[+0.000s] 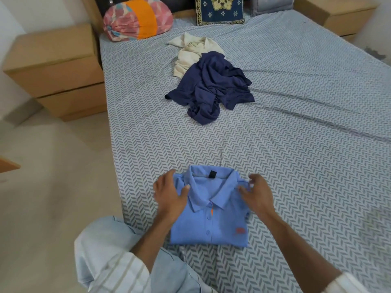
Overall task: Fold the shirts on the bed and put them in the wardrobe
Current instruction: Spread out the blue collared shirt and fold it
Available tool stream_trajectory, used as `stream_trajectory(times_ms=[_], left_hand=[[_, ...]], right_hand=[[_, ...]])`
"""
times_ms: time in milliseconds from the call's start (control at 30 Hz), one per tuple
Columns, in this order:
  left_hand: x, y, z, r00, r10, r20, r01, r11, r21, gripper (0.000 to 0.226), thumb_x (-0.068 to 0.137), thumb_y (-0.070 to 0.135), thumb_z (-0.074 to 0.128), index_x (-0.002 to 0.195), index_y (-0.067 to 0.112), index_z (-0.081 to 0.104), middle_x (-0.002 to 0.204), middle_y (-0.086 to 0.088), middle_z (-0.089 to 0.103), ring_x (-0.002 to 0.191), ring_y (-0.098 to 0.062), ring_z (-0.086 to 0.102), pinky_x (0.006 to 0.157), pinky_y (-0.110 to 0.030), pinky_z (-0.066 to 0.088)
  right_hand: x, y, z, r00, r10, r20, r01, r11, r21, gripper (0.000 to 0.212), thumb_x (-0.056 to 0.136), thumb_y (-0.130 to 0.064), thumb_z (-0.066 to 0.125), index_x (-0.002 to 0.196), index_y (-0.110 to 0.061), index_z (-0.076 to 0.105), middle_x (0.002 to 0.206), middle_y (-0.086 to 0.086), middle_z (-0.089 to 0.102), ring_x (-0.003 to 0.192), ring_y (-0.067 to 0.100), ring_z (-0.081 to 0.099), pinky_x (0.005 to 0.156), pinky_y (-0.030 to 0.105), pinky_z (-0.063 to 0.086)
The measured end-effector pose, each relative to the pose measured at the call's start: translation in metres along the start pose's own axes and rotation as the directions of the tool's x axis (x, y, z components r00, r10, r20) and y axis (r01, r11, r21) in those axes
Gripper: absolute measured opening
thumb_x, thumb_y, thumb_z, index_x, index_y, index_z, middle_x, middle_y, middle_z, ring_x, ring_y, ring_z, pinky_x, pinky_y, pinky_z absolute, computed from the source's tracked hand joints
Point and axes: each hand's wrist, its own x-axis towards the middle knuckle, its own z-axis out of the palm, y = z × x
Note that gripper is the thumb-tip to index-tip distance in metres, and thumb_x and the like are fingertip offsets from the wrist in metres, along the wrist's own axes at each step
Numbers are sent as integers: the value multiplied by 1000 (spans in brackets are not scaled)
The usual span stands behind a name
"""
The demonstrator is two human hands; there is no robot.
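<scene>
1. Folded light-blue polo shirt (208, 210) lies on the chevron-patterned bed (296, 144) at 6 o'clock.
2. Left hand (170, 193) rests flat on its 9 o'clock shoulder, fingers spread.
3. Right hand (257, 192) hovers at 3 o'clock, fingers loosely curled, holding nothing.

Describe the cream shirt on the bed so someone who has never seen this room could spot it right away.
Start at the bed with the grey herringbone sheet and look toward its head end, just below the pink and orange pillow. The cream shirt lies crumpled there, its near edge tucked under the navy shirt. It is the only pale garment; the blue shirt by the hands is neatly folded.
</scene>
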Motion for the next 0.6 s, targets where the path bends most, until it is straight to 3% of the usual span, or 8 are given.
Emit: stream_trajectory(times_ms=[100, 167, 267, 300, 367, 467, 533, 600], left_hand=[[4, -16, -8, 914, -384, 133, 383, 923, 35, 81, 81, 46, 75, 143, 8, 39, 139, -21, 51, 127, -40, 48, 102, -49, 43], [7, -21, -9, 839, -498, 220, 502, 864, 42, 88, 74, 59, 74, 139, 10, 41, 133, -19, 57, 120, -39, 56, 97, -51, 48], [20, -32, 0, 814, -478, 330, 518, 854, -42, 95, 45, 76, 69, 111, 7, 63, 106, -20, 70, 94, -37, 68, 79, -53, 57], [26, -40, 9, 800, -473, 371, 525, 850, -50, 94, 38, 77, 68, 103, 9, 67, 98, -17, 72, 87, -35, 70, 74, -51, 59], [28, -34, 8, 772, -487, 409, 537, 844, -7, 93, 34, 75, 68, 103, 12, 68, 98, -10, 72, 86, -31, 70, 76, -47, 61], [19, -9, -5, 779, -449, 437, 489, 872, 23, 69, 52, 64, 70, 103, 17, 66, 100, -7, 69, 93, -31, 68, 81, -44, 59], [12, 3, -11, 814, -375, 443, 446, 892, -65, 40, 70, 48, 70, 97, 19, 66, 95, -6, 69, 87, -27, 68, 74, -39, 59], [8, 6, -16, 825, -318, 468, 447, 873, -193, 15, 87, 32, 68, 96, 20, 65, 91, -7, 69, 80, -21, 67, 62, -30, 55]], right_hand=[[-20, 15, 8, 960, 249, 130, -274, 932, 239, 36, 87, -32, 74, 78, -3, 56, 64, 11, 54, 55, 23, 50, 51, 30, 36], [-18, 14, 10, 934, 312, 176, -357, 834, 419, 53, 85, -24, 76, 57, -13, 33, 47, 5, 29, 44, 19, 30, 46, 28, 27], [-13, 6, 10, 893, 349, 286, -447, 765, 463, 38, 82, -19, 80, 62, -12, 48, 60, 8, 47, 52, 20, 47, 47, 27, 36], [-13, 3, 11, 882, 351, 314, -464, 760, 454, 26, 80, -18, 81, 75, -6, 59, 73, 13, 58, 64, 24, 57, 50, 29, 41], [-13, -1, 15, 879, 342, 331, -458, 797, 394, 34, 78, -18, 83, 97, 2, 65, 94, 18, 66, 82, 31, 65, 55, 33, 48], [-12, -7, 15, 887, 305, 348, -417, 851, 318, 30, 76, -14, 82, 93, 4, 64, 90, 18, 69, 81, 32, 68, 63, 41, 58], [-11, -9, 11, 903, 244, 354, -370, 860, 351, 22, 80, -14, 80, 86, 1, 65, 82, 17, 69, 74, 31, 69, 65, 41, 59], [-13, -9, 9, 902, 131, 411, -325, 832, 450, 23, 84, -17, 78, 97, -2, 68, 90, 18, 73, 80, 34, 72, 74, 49, 61]])
